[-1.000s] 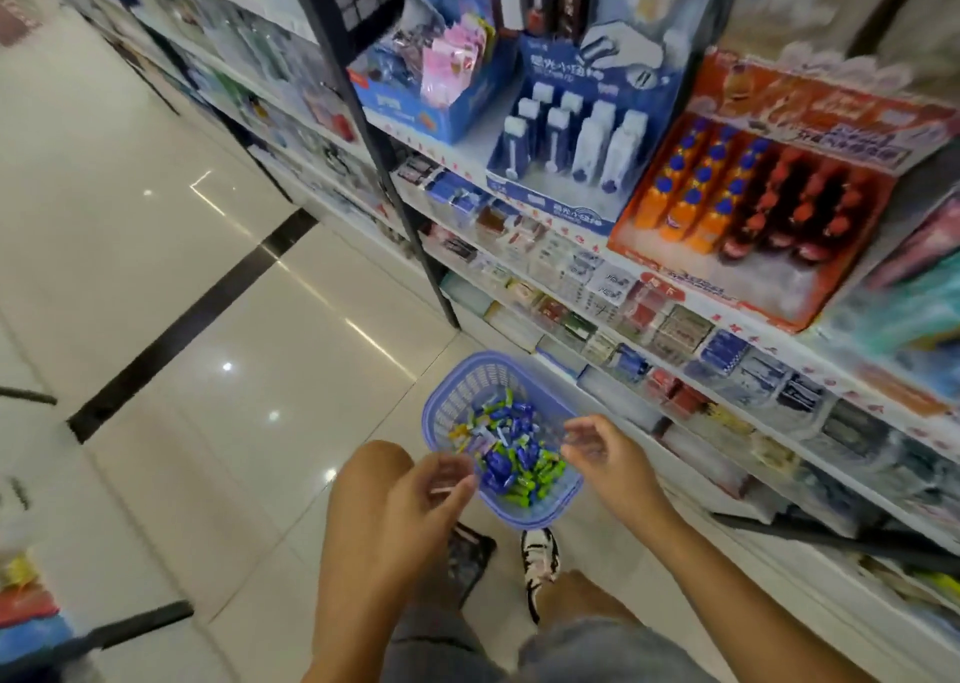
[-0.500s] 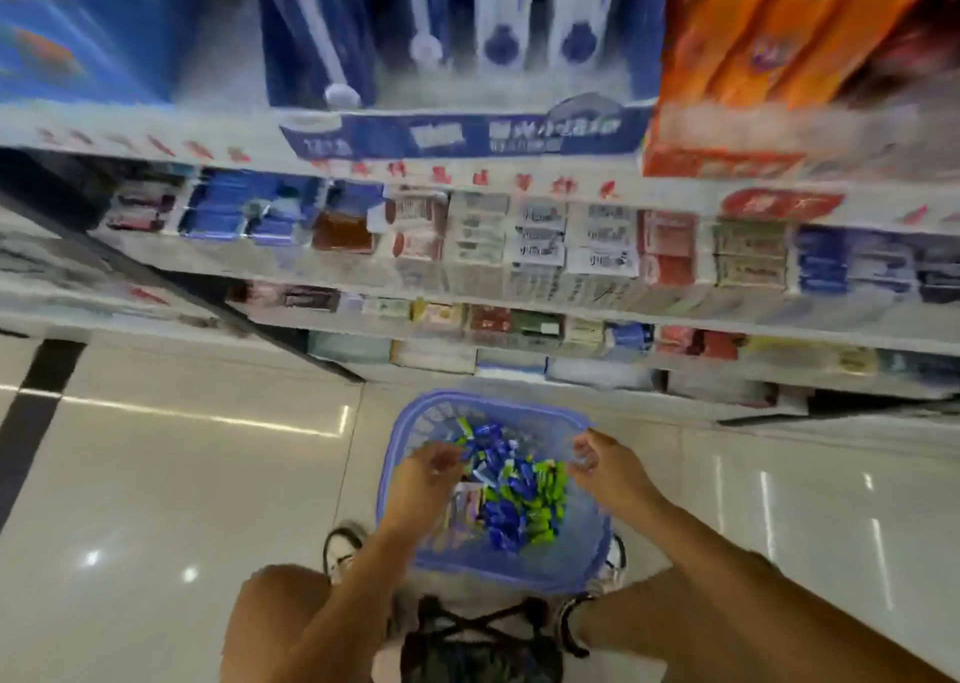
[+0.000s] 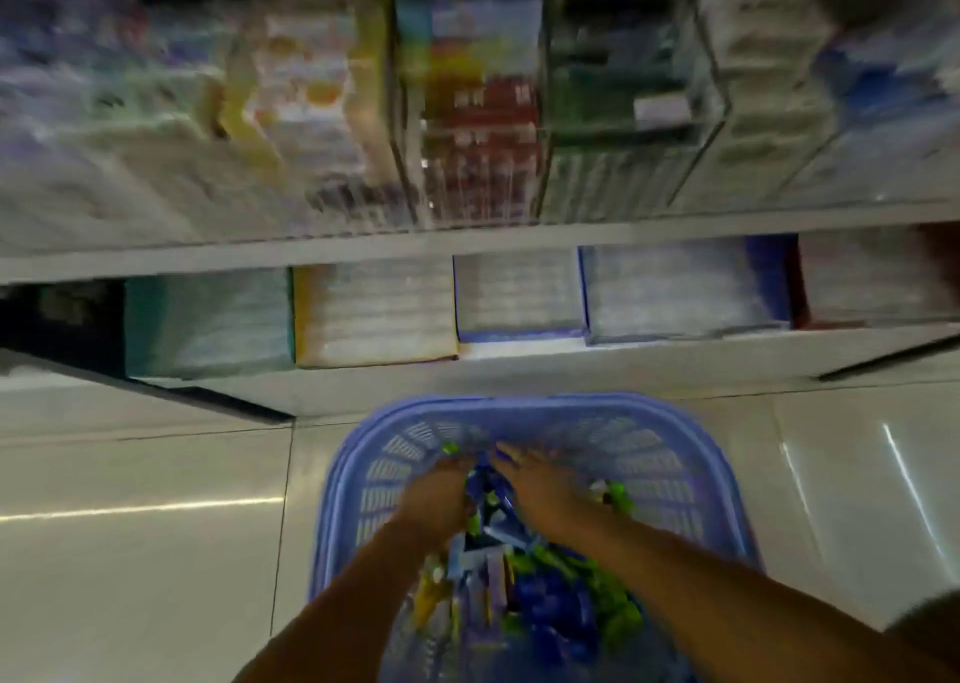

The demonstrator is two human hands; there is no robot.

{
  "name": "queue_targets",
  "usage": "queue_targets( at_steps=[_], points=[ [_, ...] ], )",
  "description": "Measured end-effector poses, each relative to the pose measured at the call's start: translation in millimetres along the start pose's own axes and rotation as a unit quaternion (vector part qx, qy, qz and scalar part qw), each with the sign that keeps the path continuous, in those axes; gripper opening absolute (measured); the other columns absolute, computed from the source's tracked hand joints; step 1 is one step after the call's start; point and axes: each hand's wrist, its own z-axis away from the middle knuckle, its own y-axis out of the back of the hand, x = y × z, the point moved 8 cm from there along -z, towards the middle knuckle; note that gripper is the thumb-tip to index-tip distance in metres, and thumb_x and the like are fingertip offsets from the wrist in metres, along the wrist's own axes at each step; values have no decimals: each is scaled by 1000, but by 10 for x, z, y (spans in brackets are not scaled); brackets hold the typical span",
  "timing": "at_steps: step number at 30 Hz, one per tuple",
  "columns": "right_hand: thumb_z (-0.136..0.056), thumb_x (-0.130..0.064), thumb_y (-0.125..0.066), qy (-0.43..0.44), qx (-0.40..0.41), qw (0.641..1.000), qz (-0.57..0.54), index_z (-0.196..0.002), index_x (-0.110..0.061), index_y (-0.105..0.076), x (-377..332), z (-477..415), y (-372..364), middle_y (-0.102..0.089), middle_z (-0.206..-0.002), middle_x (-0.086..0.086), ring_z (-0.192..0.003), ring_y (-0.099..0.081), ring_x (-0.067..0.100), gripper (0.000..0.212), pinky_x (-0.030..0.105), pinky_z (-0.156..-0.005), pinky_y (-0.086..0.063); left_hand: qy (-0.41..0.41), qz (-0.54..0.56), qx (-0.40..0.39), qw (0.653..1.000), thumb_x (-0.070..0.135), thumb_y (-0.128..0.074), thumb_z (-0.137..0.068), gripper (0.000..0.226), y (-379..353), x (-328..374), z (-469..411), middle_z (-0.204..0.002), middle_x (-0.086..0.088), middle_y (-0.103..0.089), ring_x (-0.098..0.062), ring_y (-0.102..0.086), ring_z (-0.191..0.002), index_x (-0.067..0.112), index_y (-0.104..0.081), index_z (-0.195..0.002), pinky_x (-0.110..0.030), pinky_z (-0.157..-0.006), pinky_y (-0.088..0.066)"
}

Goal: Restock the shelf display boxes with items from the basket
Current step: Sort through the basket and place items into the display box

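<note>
Both hands are down in the blue basket [image 3: 719, 479] on the floor tiles [image 3: 156, 552], among small blue and green items [image 3: 561, 596]. Left hand [image 3: 435, 498]: grip cannot be told through blur. Right hand [image 3: 540, 485]: fingers extended, flat on the pile. Beyond, display boxes [image 3: 374, 313] line the bottom shelf [image 3: 597, 365]

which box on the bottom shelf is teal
The teal box stands just left of the yellow-edged box. The boxes further right in that row have blue or red edges.
</note>
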Motion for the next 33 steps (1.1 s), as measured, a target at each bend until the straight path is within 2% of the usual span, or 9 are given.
queue_targets(
  at_steps=[4,9,13,16,19,22,26,30,33],
  points=[
    [-92,-15,-51,-31,33,998,39,-152,-14,-6,99,-411,-273,-6,-159,4,-144,-13,30,74,46,-113,-27,6,-23,31,999,28,-47,-92,47,-232,-95,-360,-134,-7,-53,-24,-48,-123,15,-44,-137,-37,-106,-38],
    [-90,-30,-51,-20,108,992,57,-132,-9,-39,51,-492,-293,-43,-133,11,-121,-38,30,49,41,-97,-34,87,-20,50,995,35,-59,-89,60,-399,-240,-375,-142,-8,-40,-25,-41,-129,17,-35,-141,-35,-104,-37],
    [-92,-26,-49,-15,97,995,-21,-136,-8,-36,1,-419,-450,-43,-136,14,-124,-39,31,49,42,-99,-38,76,34,13,996,32,-54,-93,50,-503,-275,-298,-138,-13,-49,-27,-48,-124,13,-46,-138,-31,-102,-37],
    [-87,-38,-55,-50,81,995,-43,-137,-18,-38,143,-321,-552,-38,-139,12,-128,-35,32,56,43,-102,-37,63,49,-20,997,22,-49,-96,38,-610,-231,-215,-131,-19,-55,-30,-50,-120,7,-53,-131,-28,-96,-33],
    [-85,-54,-52,-68,56,994,-62,-138,-28,-35,255,-226,-637,-33,-145,10,-136,-28,31,62,51,-108,-29,53,102,-42,993,13,-50,-93,29,-705,-198,-142,-113,-26,-61,-37,-56,-106,1,-63,-116,-36,-89,-42],
    [-86,-58,-49,-47,52,995,-67,-142,-26,-31,249,-170,-640,-32,-146,9,-136,-29,30,67,48,-108,-32,60,141,-36,988,18,-47,-94,24,-784,-194,-136,-82,-22,-57,-34,-54,-81,3,-60,-79,-42,-77,-46],
    [-82,-54,-54,-20,98,995,-7,-131,-16,-45,286,-117,-539,-41,-140,9,-132,-32,29,62,40,-106,-33,31,128,-8,991,38,-36,-101,42,-870,-74,-174,-109,-19,-63,-33,-58,-101,8,-64,-109,-36,-84,-45],
    [-82,-54,-52,-7,83,996,-28,-138,-23,-38,280,-59,-790,-17,-156,2,-143,-11,26,66,50,-112,-23,51,157,38,986,34,-33,-103,44,-905,-19,-284,-115,-21,-60,-34,-54,-109,1,-60,-112,-38,-91,-41],
    [-83,-52,-48,-6,80,996,-31,-138,-20,-36,307,-94,-793,-1,-160,4,-146,1,29,65,53,-114,-16,78,158,50,983,35,-34,-101,39,-975,-30,-321,-133,-11,-49,-32,-42,-125,14,-50,-130,-46,-102,-37]
  ],
)
